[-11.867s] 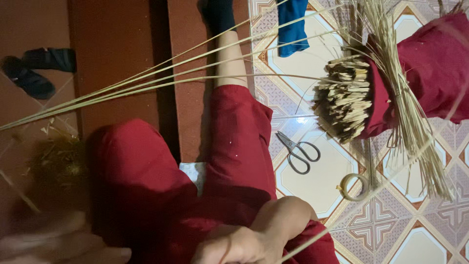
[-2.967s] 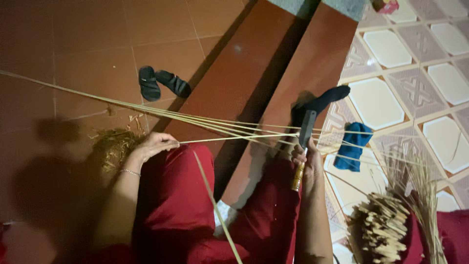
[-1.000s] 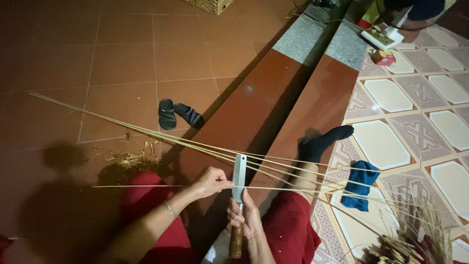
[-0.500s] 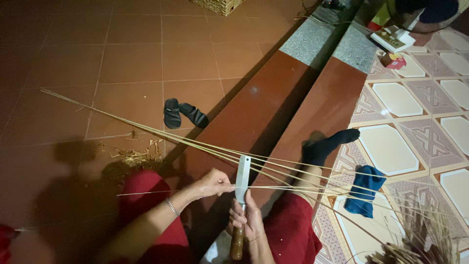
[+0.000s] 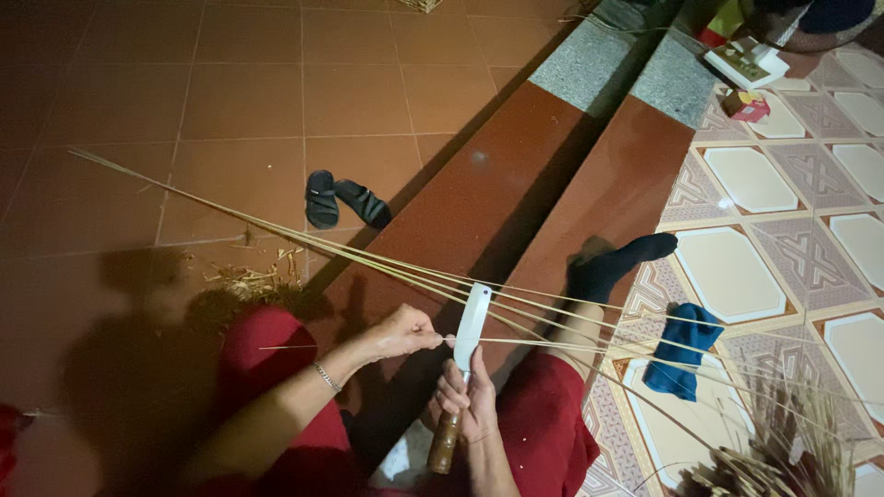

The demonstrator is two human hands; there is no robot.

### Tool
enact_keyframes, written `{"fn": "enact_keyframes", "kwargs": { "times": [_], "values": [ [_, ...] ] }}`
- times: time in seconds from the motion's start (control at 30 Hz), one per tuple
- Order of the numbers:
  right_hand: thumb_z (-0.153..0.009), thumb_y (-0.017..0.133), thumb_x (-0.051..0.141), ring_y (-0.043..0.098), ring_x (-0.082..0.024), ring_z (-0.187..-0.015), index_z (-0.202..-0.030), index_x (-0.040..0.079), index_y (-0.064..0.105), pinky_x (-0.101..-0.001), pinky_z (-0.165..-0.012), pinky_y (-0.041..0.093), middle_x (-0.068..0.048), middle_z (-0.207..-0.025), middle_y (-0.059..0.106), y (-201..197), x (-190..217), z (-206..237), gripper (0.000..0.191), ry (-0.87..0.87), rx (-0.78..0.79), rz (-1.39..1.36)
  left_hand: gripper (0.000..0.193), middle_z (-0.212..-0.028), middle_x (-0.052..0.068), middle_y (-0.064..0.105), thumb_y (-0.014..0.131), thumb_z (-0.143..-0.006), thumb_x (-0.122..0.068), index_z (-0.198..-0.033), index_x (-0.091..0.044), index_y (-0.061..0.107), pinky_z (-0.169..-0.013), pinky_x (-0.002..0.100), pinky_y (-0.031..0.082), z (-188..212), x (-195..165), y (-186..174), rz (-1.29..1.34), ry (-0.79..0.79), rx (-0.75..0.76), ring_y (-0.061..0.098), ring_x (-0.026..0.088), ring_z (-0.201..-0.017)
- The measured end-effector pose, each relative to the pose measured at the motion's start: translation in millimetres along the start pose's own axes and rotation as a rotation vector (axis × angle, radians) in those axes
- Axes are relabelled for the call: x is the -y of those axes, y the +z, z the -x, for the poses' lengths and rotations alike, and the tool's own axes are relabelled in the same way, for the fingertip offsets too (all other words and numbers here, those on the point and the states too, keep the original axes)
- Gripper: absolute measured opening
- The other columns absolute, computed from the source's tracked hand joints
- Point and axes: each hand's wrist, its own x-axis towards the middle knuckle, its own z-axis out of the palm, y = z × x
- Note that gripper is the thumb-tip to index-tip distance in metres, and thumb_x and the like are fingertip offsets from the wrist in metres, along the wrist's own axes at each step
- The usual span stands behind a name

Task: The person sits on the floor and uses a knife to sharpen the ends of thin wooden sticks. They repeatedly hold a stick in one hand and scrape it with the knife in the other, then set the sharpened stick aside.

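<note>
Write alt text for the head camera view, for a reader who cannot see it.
A seated person's right hand holds a wooden-handled knife blade-up against a thin bamboo strip pinched by the left hand, with more long strips fanned across the red-clothed lap. A pair of black sandals lies on the red tiled floor beyond.

A pair of black sandals [image 5: 345, 199] lies on the red floor tiles [image 5: 184, 83]. A blue cloth [image 5: 681, 354] rests near a black sock [image 5: 617, 262].
</note>
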Motion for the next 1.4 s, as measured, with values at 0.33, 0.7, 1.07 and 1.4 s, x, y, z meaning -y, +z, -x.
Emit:
{"fn": "enact_keyframes", "kwargs": {
  "times": [0.33, 0.7, 1.07, 1.4],
  "values": [
    [-0.098, 0.043, 0.065, 0.030, -0.011, -0.037, -0.073, 0.005, 0.052, -0.0252, -0.034, 0.029, 0.001, -0.049, 0.036, -9.4, -4.3, -2.5, 0.065, 0.217, -0.249, 0.060, 0.027, -0.058, 0.004, 0.064, 0.079, -0.090, -0.027, -0.075, -0.005, 0.072, -0.041, 0.026, 0.037, 3.5, -16.2, 0.6, -0.097, -0.143, 0.023, 0.050, 0.008, -0.046],
    [-0.101, 0.039, 0.053, 0.033, -0.007, -0.035, -0.110, 0.008, 0.063, -0.0211, -0.030, 0.031, 0.001, -0.052, 0.036, 6.6, -3.9, 4.3, 0.052, -0.033, -0.132, 0.024, 0.026, -0.064, 0.001, 0.072, 0.079, -0.087, -0.029, -0.074, -0.006, 0.079, -0.046, 0.024, 0.045, 0.6, -15.2, -1.5, -0.179, 0.054, -0.018, 0.058, 0.005, -0.054],
    [-0.110, 0.041, 0.063, 0.035, -0.009, -0.044, -0.079, 0.009, 0.051, -0.0231, -0.042, 0.033, 0.002, -0.057, 0.039, -9.8, -2.4, 5.8, 0.063, 0.093, 0.212, -0.002, 0.039, -0.057, 0.005, 0.063, 0.081, -0.089, -0.038, -0.074, -0.002, 0.078, -0.045, 0.027, 0.042, -1.5, -13.8, 10.6, -0.127, -0.140, 0.032, 0.055, 0.011, -0.050],
    [-0.104, 0.042, 0.053, 0.039, -0.010, -0.035, -0.111, 0.008, 0.060, -0.0241, -0.032, 0.035, -0.001, -0.055, 0.046, 0.6, 20.5, -1.8, 0.049, -0.122, -0.247, 0.248, 0.065, -0.140, 0.028, 0.054, 0.075, -0.086, -0.029, -0.135, 0.008, 0.054, -0.116, 0.060, 0.029, -27.5, -68.2, 106.0, -0.816, 0.853, -0.316, 0.047, 0.042, -0.135]
  ]
}}
